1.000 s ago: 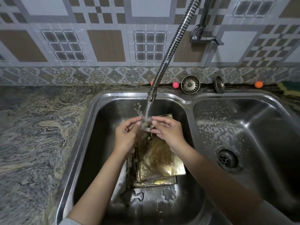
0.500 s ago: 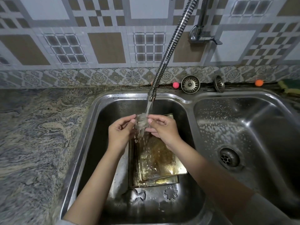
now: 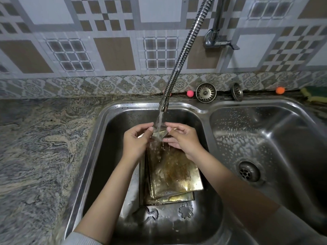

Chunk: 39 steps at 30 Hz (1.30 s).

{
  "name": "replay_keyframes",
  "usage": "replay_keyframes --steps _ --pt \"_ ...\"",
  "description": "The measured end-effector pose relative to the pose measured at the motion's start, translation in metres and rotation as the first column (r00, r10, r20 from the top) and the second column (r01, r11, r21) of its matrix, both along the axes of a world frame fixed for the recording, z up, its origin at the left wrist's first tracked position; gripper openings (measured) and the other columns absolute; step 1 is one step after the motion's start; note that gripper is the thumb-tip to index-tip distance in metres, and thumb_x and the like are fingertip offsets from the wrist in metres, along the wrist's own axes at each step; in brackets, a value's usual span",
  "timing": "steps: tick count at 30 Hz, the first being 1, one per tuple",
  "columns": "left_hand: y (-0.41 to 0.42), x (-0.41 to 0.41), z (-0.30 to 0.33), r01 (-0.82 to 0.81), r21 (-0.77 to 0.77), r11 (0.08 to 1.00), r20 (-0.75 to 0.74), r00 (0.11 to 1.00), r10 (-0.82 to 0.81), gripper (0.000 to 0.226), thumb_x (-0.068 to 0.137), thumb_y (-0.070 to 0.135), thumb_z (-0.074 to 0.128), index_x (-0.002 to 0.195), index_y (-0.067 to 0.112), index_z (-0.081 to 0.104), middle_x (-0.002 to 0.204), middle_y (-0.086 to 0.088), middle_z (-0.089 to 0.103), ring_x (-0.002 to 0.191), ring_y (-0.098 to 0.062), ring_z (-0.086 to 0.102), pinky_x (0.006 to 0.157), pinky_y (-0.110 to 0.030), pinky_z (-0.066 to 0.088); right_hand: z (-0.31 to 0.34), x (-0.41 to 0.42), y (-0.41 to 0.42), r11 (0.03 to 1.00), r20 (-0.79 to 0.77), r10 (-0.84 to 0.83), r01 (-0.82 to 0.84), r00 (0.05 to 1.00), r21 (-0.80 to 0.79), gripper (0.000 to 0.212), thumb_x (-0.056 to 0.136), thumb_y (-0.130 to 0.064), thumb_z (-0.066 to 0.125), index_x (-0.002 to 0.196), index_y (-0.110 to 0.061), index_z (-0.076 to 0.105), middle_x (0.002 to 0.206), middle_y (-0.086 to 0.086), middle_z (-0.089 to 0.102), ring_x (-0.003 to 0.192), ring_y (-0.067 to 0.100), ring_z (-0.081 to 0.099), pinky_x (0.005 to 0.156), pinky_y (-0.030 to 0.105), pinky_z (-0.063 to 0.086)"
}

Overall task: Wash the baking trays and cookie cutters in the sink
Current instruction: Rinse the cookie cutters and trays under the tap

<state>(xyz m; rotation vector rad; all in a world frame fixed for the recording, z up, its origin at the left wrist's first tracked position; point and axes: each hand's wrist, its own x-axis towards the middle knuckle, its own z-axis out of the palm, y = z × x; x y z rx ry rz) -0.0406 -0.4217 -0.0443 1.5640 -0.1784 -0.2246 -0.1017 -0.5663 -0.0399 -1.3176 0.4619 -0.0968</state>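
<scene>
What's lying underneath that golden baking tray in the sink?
A second tray lies under the top baking tray; only its left and near edges show. Anything between or beneath them is covered. Two cookie cutters lie beside them.

**The wall and counter around your tap**

Behind the tap hose (image 3: 187,50), you see a tiled wall (image 3: 113,32) with brown and white squares. Left of the hose lies a swirly gray stone counter (image 3: 39,147). Below it runs a flowery tile strip (image 3: 106,85).
</scene>
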Motion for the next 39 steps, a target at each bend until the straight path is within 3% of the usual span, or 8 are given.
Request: replay_keyframes --steps 3,8,13,19,26,30,33,39 --pt "-0.005 -0.001 0.0 0.028 0.026 0.999 0.039 0.999 -0.029 0.016 0.088 0.007 0.064 0.101 0.012 0.073 0.094 -0.013 0.072 0.089 -0.035 0.069 0.078 -0.043 0.058 0.0 -0.004 -0.007 1.0 0.009 -0.002 0.002 1.0 -0.026 0.019 0.091 -0.019 0.063 0.109 -0.024 0.068 0.109 0.004 0.071 0.081 0.022 0.073 0.075 0.025 0.057" --pt "-0.011 -0.01 0.002 0.051 0.006 0.999 0.012 0.999 -0.051 0.016 0.089 0.006 0.063 0.102 0.01 0.071 0.082 -0.006 0.07 0.076 -0.022 0.067 0.072 -0.034 0.058 0.002 -0.012 -0.016 0.998 0.015 -0.003 0.004 1.0 -0.061 0.018 0.091 -0.019 0.063 0.107 -0.025 0.069 0.107 0.003 0.072 0.079 0.019 0.074 0.072 0.023 0.055" --pt "-0.006 -0.011 -0.001 0.072 -0.007 0.997 0.026 0.997 -0.072 0.018 0.088 0.009 0.064 0.105 0.01 0.072 0.1 -0.014 0.072 0.094 -0.037 0.068 0.083 -0.046 0.057 0.003 -0.016 -0.017 0.998 0.038 0.0 0.002 0.999 -0.067 0.019 0.091 -0.016 0.063 0.107 -0.024 0.069 0.104 0.006 0.073 0.079 0.02 0.074 0.07 0.022 0.055" --pt "0.007 -0.013 0.004 0.06 -0.088 0.994 0.0 0.998 -0.06 0.018 0.089 0.006 0.062 0.101 0.015 0.072 0.092 -0.001 0.074 0.079 -0.018 0.07 0.067 -0.024 0.058 0.008 -0.011 -0.004 0.997 0.085 0.024 -0.017 0.996 -0.074 0.022 0.091 -0.011 0.063 0.111 -0.015 0.069 0.1 0.007 0.072 0.075 0.017 0.073 0.065 0.018 0.054" --pt "0.015 -0.011 0.006 0.061 -0.111 0.992 0.003 0.998 -0.061 0.018 0.089 0.005 0.062 0.1 0.014 0.071 0.092 -0.004 0.072 0.079 -0.017 0.069 0.064 -0.023 0.056 0.009 -0.009 -0.001 0.993 0.11 0.044 -0.031 0.993 -0.117 0.019 0.09 -0.01 0.064 0.105 -0.019 0.07 0.101 0.007 0.072 0.076 0.019 0.073 0.067 0.02 0.055" --pt "0.007 -0.011 0.004 0.124 -0.089 0.988 0.005 0.992 -0.124 0.018 0.088 0.006 0.062 0.101 0.015 0.072 0.09 -0.001 0.074 0.081 -0.019 0.069 0.071 -0.03 0.057 0.014 -0.016 -0.014 0.986 0.137 0.051 -0.028 0.989 -0.164 0.014 0.087 -0.003 0.066 0.096 -0.014 0.07 0.087 0.011 0.071 0.068 0.015 0.072 0.065 0.021 0.056" --pt "-0.003 -0.009 0.004 0.19 -0.048 0.981 0.065 0.98 -0.187 0.02 0.088 0.007 0.063 0.103 0.017 0.072 0.102 -0.004 0.074 0.091 -0.024 0.069 0.082 -0.039 0.055 0.022 -0.02 -0.026 0.979 0.14 0.041 -0.012 0.989 -0.204 0.012 0.083 0.0 0.069 0.088 -0.01 0.067 0.083 0.016 0.069 0.065 0.015 0.07 0.062 0.022 0.057" --pt "-0.011 -0.015 0.01 0.293 -0.087 0.952 0.006 0.956 -0.294 0.03 0.087 0.011 0.063 0.117 0.015 0.067 0.111 -0.005 0.071 0.098 -0.026 0.07 0.084 -0.034 0.057 0.042 -0.04 -0.057 0.969 0.118 -0.018 0.046 0.993 -0.242 0.012 0.084 -0.002 0.068 0.094 -0.007 0.063 0.085 0.025 0.068 0.064 0.021 0.071 0.06 0.025 0.058"
